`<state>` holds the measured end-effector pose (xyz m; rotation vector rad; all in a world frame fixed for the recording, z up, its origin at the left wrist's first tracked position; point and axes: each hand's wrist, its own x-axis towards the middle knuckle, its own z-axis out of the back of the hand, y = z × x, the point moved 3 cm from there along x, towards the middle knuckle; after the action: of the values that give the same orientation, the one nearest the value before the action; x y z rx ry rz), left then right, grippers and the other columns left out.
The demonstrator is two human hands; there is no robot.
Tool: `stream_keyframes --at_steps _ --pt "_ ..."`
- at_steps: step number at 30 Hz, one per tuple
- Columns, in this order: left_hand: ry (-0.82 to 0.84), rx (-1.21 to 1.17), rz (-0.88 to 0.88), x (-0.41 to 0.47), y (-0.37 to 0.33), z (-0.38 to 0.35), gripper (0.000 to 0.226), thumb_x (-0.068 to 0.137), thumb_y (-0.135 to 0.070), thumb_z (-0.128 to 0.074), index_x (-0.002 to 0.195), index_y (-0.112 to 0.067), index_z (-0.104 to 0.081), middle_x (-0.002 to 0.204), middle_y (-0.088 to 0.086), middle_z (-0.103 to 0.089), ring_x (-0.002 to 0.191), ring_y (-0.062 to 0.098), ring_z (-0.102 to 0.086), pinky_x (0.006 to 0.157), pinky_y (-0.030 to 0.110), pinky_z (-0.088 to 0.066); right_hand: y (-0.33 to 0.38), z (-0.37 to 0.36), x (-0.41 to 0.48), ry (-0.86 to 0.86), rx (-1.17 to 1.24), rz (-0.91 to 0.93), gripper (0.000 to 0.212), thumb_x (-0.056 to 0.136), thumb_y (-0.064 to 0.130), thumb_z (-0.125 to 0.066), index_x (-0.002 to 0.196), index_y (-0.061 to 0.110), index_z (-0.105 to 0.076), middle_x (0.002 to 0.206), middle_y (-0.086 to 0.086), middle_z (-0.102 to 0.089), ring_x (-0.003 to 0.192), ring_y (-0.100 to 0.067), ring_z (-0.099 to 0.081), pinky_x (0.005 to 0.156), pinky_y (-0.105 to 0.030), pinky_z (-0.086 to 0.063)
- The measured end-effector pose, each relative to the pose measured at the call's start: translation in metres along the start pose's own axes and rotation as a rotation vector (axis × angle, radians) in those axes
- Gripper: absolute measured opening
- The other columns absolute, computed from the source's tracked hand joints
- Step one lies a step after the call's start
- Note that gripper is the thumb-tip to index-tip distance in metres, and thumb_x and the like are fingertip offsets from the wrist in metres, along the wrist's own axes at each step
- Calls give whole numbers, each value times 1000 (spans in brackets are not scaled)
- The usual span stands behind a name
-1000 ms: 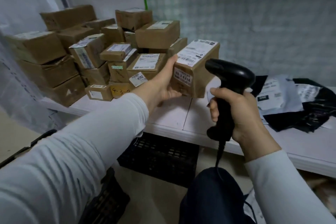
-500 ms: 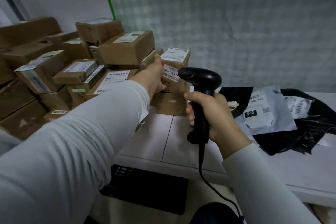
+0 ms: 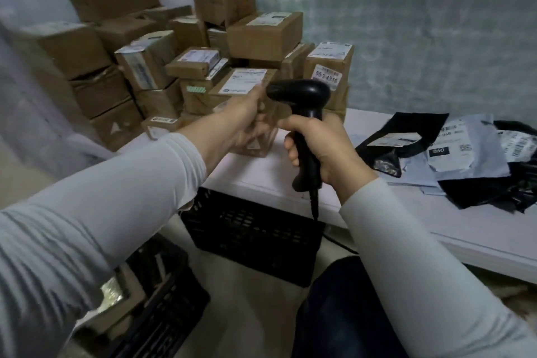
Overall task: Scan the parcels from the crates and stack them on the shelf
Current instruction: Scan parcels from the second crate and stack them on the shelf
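Observation:
The brown parcel [image 3: 329,73] with the label 55-3-4316 stands on top of another box at the right end of the stacked cardboard parcels [image 3: 186,67] on the white shelf [image 3: 261,180]. My left hand [image 3: 247,119] is motion-blurred, below and to the left of that parcel and apart from it. Its fingers are loose and hold nothing, in front of a low box [image 3: 255,145]. My right hand [image 3: 319,145] grips the handle of the black barcode scanner [image 3: 300,91], whose head points left at the stack.
Black and grey poly mailers [image 3: 465,154] lie on the shelf to the right. A black crate [image 3: 252,229] sits under the shelf edge. Another black crate [image 3: 165,299] at lower left holds a box [image 3: 116,293]. A wall stands behind the stack.
My left hand carried the labelled parcel to the stack, set it on top of a box, let go and drew back. The scanner stayed in my right hand.

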<state>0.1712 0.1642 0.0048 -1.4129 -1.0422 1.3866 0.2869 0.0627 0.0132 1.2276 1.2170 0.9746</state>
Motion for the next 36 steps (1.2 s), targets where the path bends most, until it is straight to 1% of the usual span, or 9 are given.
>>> stream_keyframes --at_steps 2,7,12,16,20,24,27,31,36 --pt "11 -61 -16 -23 6 30 30 98 -39 -48 92 -10 -57 73 2 -60 59 11 -62 60 26 -57 0 -21 -11 35 -76 26 14 85 9 -65 74 2 -60 49 -8 -53 38 -19 -45 42 -26 -38" --pt "3 -205 -18 -58 40 122 29 101 -26 -44 92 -3 -60 84 16 -60 68 20 -62 52 24 -54 -6 -77 -38 227 -292 76 11 83 11 -67 81 4 -60 48 -7 -55 38 -19 -46 43 -27 -39" --pt "-194 -241 117 -69 127 244 27 99 -5 -34 74 -15 -40 67 4 -32 50 11 -34 46 19 -35 -40 -155 -58 505 -465 -95 20 85 13 -68 72 2 -58 46 -7 -55 33 -16 -47 38 -23 -39" --pt "-532 -37 228 -89 203 334 17 89 7 -47 78 -6 -52 64 13 -49 43 16 -48 41 19 -42 -92 -221 -59 614 -399 -246 18 85 13 -69 75 2 -59 47 -8 -56 36 -16 -49 38 -22 -41" --pt "-599 313 312 -96 253 390 8 89 -4 -56 95 -1 -61 84 12 -61 69 22 -59 65 29 -53 -144 -273 -49 633 -353 -344 18 86 13 -68 76 1 -61 50 -9 -56 38 -17 -49 39 -22 -41" --pt "-668 621 471 -93 294 443 30 74 -17 -72 101 -8 -61 106 12 -63 97 31 -59 86 43 -54 -188 -311 -38 610 -351 -408 17 86 14 -68 89 -2 -61 56 -11 -55 38 -17 -50 40 -23 -41" --pt "-745 471 526 -105 306 456 55 62 -29 -85 107 -14 -57 112 9 -54 101 27 -54 85 38 -53 -214 -329 -33 623 -324 -466 16 86 13 -67 80 1 -58 53 -9 -53 36 -16 -47 39 -20 -40" --pt "-728 124 608 -99 328 458 28 76 -7 -77 88 -11 -51 101 9 -62 78 22 -57 59 28 -51 -233 -341 -28 631 -329 -501 16 86 13 -67 77 2 -59 47 -7 -54 35 -16 -47 40 -20 -40" --pt "-638 60 612 -101 345 467 52 78 -11 -76 124 -2 -53 123 14 -62 91 27 -62 65 33 -51 -241 -345 -27 624 -343 -513 17 86 13 -67 80 0 -60 51 -8 -54 35 -15 -47 39 -18 -40"
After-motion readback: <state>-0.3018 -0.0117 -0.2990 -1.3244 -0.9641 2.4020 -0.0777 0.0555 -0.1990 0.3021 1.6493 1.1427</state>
